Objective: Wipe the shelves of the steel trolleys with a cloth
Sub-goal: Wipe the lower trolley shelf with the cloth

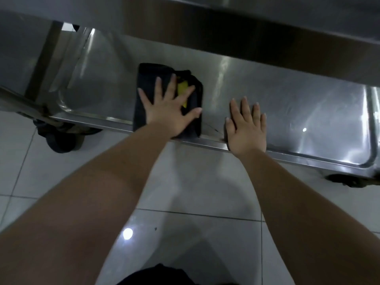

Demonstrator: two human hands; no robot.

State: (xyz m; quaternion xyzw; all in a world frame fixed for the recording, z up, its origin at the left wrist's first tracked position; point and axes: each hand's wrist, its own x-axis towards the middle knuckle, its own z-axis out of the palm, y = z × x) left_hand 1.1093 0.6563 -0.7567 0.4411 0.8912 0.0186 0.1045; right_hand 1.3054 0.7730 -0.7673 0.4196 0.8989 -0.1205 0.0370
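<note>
A dark folded cloth point(148, 83) with a yellow patch lies on the lowest steel shelf point(298, 112) of the trolley, near its front rim. My left hand point(168, 108) presses flat on the cloth with fingers spread. My right hand point(245, 128) rests flat on the bare shelf just to the right, its palm over the front rim, holding nothing. The upper shelf point(246, 36) overhangs the back of the lower one and hides its far part.
A trolley upright post point(44, 60) stands at the left corner. Black caster wheels sit under the left corner point(61, 138) and the right corner point(349, 181). A white tiled floor point(195, 192) lies below my arms.
</note>
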